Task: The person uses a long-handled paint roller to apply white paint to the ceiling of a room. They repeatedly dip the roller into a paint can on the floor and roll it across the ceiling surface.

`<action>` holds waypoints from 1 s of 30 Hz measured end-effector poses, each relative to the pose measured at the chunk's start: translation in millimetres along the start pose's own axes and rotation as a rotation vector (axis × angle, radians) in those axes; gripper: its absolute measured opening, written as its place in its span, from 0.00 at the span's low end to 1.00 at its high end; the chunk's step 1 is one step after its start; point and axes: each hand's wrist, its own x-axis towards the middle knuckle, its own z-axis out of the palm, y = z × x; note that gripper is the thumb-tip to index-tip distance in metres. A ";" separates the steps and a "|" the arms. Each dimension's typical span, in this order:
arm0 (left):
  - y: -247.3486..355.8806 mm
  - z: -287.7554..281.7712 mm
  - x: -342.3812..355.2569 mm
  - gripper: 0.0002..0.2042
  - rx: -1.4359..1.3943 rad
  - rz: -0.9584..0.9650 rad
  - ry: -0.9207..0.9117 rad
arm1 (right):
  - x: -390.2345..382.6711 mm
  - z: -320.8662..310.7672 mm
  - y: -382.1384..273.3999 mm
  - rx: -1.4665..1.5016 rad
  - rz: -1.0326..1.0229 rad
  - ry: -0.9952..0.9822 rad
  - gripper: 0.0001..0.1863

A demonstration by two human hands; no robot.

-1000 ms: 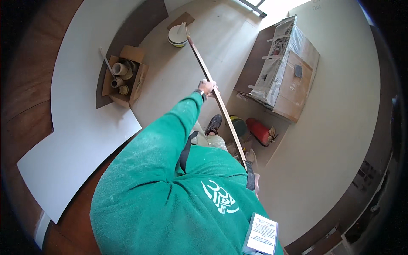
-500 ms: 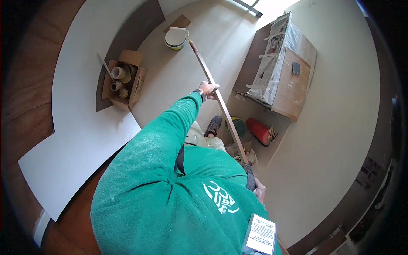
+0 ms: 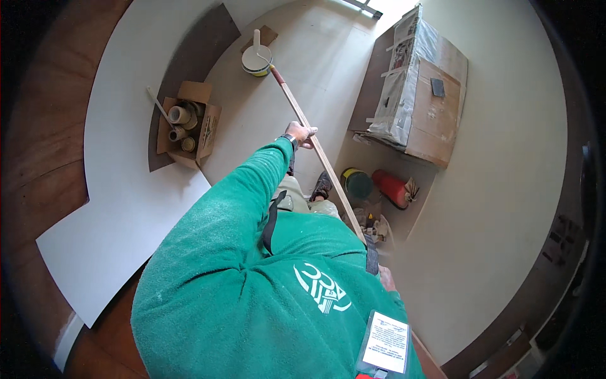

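Note:
A paint roller on a long wooden pole [image 3: 331,167] slants from my body to the far left. Its white roller head [image 3: 256,41] points away over a white bucket of pale paint [image 3: 257,62]. My left hand [image 3: 302,134], arm stretched out, is closed round the middle of the pole. By my right side, my right hand [image 3: 386,278] is in line with the pole's lower end and appears closed on it. A dark strap [image 3: 372,258] and my green sleeve cover most of that hand, so its fingers barely show.
Left stands an open cardboard box [image 3: 207,129] of rolls, beside a white sheet [image 3: 120,246]. A large cardboard-and-plastic-wrapped unit [image 3: 429,114] juts out at right. Under it are a dark-topped bucket [image 3: 358,184] and a red fire extinguisher [image 3: 389,187]. My shoe [image 3: 322,184] is near the pole.
The roller head has swung from lying across the bucket to pointing away over its far rim. My left hand and the pole have shifted slightly left, with a small view shift.

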 end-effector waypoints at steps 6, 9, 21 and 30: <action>-4.9 -1.2 -3.6 0.15 0.112 0.003 0.068 | 17.8 16.4 27.0 -0.029 0.089 -0.110 0.22; -9.3 0.1 -7.0 0.15 0.167 0.015 0.088 | 21.7 26.6 35.1 -0.034 0.192 -0.140 0.21; -1.4 2.9 -43.9 0.11 0.091 0.108 0.032 | 54.6 67.3 81.2 0.036 0.150 -0.027 0.21; 82.9 13.3 -153.1 0.15 -0.009 0.447 -0.065 | 116.8 62.6 53.0 -0.041 -0.020 0.002 0.22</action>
